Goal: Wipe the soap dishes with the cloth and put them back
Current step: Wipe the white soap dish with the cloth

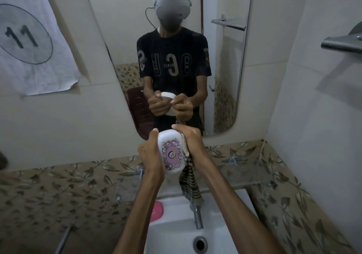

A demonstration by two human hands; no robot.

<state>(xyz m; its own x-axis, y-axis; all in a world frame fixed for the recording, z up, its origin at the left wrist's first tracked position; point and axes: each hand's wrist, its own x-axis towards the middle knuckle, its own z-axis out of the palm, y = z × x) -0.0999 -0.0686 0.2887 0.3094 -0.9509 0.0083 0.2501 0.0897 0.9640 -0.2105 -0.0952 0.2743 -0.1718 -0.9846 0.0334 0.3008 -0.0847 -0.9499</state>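
A white sink (176, 232) sits closest, with one drain hole (200, 244) and one metal tap (196, 216). One pink soap dish (157, 210) rests on the sink's left rim. Two bare forearms reach up over the sink. The left hand (149, 153) grasps a white soap dish (172, 151) with a purple patterned label, fingers curled round its left edge and thumb at the top. The right hand (191, 138) is clenched round a striped cloth (189, 181), pressing it against the dish's right edge; the rest of the cloth hangs down toward the tap. Behind the hands, one glass shelf (244, 175) runs along a band of leaf-patterned tile. Above it, one wall mirror (225, 77) reflects the person holding dish and cloth. A paper sheet (29, 38) marked 11 hangs on the left wall.
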